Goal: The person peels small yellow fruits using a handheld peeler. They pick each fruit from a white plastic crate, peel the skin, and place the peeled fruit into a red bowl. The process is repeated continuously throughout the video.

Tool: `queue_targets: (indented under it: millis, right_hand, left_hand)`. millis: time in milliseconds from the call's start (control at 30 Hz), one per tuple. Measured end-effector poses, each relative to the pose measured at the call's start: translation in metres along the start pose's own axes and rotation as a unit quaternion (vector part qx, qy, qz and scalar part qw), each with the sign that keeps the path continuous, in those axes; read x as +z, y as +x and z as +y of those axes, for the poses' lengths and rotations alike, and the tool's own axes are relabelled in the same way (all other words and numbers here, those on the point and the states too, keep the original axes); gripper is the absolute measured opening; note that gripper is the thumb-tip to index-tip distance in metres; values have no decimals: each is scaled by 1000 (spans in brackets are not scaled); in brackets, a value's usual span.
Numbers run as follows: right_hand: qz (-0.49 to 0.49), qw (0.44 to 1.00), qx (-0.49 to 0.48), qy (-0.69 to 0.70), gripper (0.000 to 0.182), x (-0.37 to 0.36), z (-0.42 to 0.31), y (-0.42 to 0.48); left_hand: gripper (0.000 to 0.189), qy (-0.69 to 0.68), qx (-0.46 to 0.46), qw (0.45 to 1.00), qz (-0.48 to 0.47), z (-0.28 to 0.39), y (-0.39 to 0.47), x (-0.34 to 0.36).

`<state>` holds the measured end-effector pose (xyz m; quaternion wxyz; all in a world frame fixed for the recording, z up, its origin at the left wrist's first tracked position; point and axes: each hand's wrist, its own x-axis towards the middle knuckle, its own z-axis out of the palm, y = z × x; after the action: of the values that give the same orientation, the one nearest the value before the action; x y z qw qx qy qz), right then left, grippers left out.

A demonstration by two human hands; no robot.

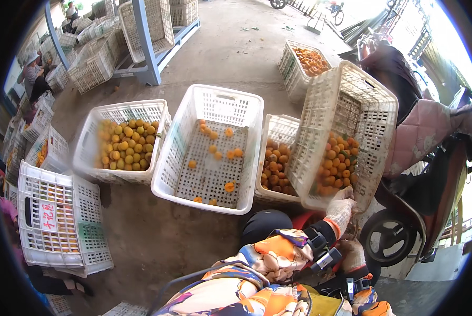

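Note:
My left hand, in a knitted white glove with an orange cuff, grips the near rim of a tilted white plastic crate at the right. Orange round fruit lies in that crate. Just below is my gloved right hand; its fingers are partly hidden, and what it holds cannot be told. Left of the tilted crate, a smaller white crate holds darker orange fruit. A large white crate in the middle has several loose orange fruits on its perforated floor. Yellow-green fruit fills part of another crate.
A crate of orange pieces stands behind. A scooter with a pink quilted cover is close on the right. Stacked crates stand at the left, near other people. A blue metal frame rises at the back.

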<state>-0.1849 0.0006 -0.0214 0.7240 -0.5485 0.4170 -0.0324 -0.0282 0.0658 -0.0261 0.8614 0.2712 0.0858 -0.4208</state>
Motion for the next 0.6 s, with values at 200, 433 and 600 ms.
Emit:
queue_targets:
  millis: [200, 433, 600]
  right_hand:
    - [2, 998, -44, -35, 25, 17, -46, -15]
    - [-14, 996, -44, 79, 21, -7, -101, 15]
    - [77, 986, -136, 60, 19, 21, -51, 36]
  left_hand:
    - [52, -73, -66, 995, -4, 34, -21, 21]
    - [45, -112, 12, 993, -22, 16, 14, 2]
    - [43, -139, -10, 990, -35, 11, 7, 12]
